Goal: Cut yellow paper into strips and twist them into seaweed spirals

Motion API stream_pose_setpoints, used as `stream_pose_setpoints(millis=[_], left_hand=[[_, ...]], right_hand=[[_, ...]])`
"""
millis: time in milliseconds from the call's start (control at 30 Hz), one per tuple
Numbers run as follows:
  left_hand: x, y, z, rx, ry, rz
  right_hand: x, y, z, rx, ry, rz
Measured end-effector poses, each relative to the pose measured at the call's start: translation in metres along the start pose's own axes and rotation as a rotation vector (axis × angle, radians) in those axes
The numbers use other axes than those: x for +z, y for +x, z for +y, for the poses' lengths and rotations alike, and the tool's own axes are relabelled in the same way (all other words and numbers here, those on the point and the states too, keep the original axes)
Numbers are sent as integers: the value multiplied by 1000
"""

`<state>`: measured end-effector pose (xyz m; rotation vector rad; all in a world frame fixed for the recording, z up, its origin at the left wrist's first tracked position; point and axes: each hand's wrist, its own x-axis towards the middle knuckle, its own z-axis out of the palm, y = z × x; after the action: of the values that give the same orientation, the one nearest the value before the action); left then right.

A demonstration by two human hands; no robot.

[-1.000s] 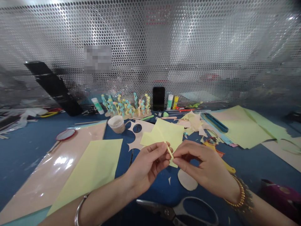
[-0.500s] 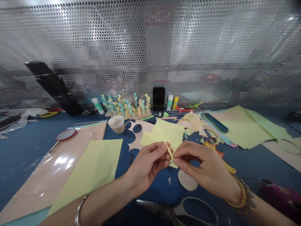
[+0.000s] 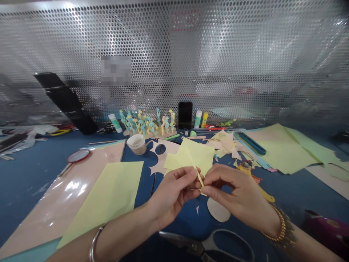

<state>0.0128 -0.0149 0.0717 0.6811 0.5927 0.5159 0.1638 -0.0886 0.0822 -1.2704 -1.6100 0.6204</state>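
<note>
A narrow rolled strip of pale yellow paper [image 3: 199,177] slants between my two hands. Its upper part is pinched by the thumb and fingers of my left hand [image 3: 181,187]. At the lower end, the thumb and index finger of my right hand [image 3: 234,189] close on it. Behind the hands lie pale yellow paper sheets [image 3: 197,151]. Below the right hand a cut paper disc [image 3: 218,210] rests on the blue table [image 3: 180,222]. Large scissors [image 3: 200,247] lie nearest to me, their blades pointing left.
Left are a yellow sheet [image 3: 109,193], a plastic-wrapped pink paper pack [image 3: 51,203] and a magnifying glass [image 3: 79,155]. Farther back stand a paper cup [image 3: 136,144], curled paper pieces [image 3: 149,123], a phone [image 3: 185,114] and glue sticks [image 3: 198,119]. A yellow-handled tool [image 3: 263,191] lies right.
The camera view has shifted slightly. Both hands keep their pinch on the paper strip, with hardly any change in their pose.
</note>
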Motion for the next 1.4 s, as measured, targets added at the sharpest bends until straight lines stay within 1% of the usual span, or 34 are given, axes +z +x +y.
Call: stream_pose_setpoints(millis=[600, 800, 967, 1133, 1400], left_hand=[[-1, 2, -3, 31, 43, 8], [-1, 2, -2, 55, 69, 2], [-2, 3, -3, 48, 38, 37], [-1, 2, -2, 68, 52, 49], [2, -1, -3, 21, 88, -3]], right_hand=[[2, 0, 4, -34, -55, 23], [2, -1, 7, -3, -80, 27], [3, 1, 9, 45, -137, 36], [1, 0, 12, 47, -133, 30], [1, 0, 13, 67, -101, 31]])
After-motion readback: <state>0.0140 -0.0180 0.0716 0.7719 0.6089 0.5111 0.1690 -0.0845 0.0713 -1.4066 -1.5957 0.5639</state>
